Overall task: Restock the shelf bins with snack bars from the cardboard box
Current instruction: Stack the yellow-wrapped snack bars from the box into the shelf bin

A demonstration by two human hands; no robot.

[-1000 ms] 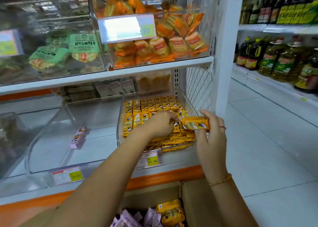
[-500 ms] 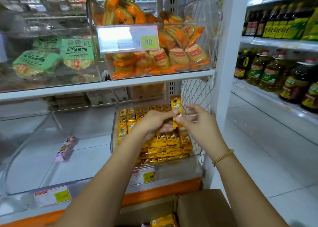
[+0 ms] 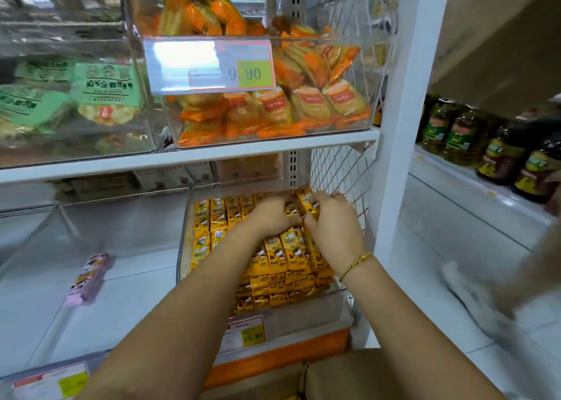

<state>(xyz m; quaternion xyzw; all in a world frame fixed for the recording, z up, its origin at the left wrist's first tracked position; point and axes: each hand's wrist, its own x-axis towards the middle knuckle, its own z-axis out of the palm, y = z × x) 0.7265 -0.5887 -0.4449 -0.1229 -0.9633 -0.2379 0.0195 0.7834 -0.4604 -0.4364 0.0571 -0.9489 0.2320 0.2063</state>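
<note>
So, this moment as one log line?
left hand: holds bars | right hand: holds bars | bin: nearly full

1. A white shelf board (image 3: pixel 212 156) runs across the left; below and nearer, an orange strip (image 3: pixel 273 360) edges the lowest level.
2. A white upright post (image 3: pixel 403 126) stands at its right end, with a wire mesh panel (image 3: pixel 337 169) just to the left.
3. Pale floor tiles (image 3: pixel 440 248) lie right of the post.
4. Farther right, a low side shelf (image 3: pixel 449 172) carries oil bottles (image 3: pixel 458 135).

Hidden, cropped, blurred

The cardboard box (image 3: pixel 343 372) is cut off by the bottom edge. The left hand (image 3: pixel 270 217) has its fingertips buried among the yellow snack bars (image 3: pixel 285 254), so its grip cannot be told. The shape (image 3: pixel 516 278) at the right edge is blurred.
</note>
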